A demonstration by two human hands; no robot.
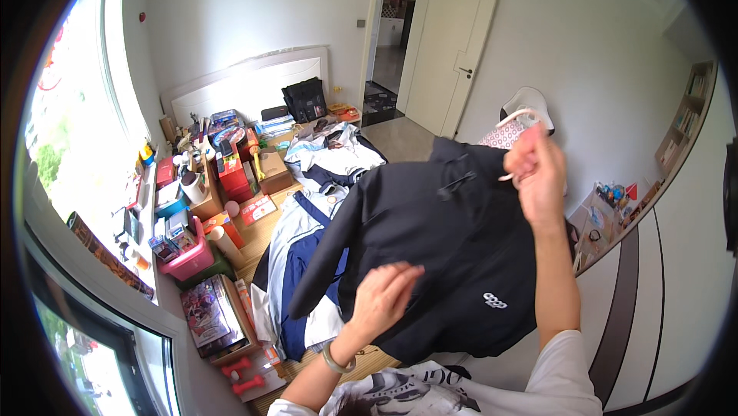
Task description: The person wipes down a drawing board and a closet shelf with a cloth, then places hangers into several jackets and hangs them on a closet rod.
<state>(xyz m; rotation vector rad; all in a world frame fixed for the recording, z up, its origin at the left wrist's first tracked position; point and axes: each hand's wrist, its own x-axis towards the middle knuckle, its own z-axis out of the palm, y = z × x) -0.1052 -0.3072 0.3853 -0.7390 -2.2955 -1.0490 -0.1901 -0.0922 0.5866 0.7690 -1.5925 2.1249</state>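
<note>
A black hooded jacket with a drawstring at the neck and a small white logo near its hem hangs in front of me. My right hand is raised at its collar, closed around a pale pink clothes hanger whose hook juts out above the fingers. Most of the hanger is hidden by the hand and the cloth. In front of the jacket's lower front is my left hand, fingers stretched and slightly blurred, with nothing seen in it. Whether it touches the fabric is unclear. One jacket sleeve dangles to the left.
White and navy clothes lie spread on the bed behind the jacket. Boxes, a pink basket and red dumbbells crowd the window side. A white chair, an open door and a wardrobe stand farther off.
</note>
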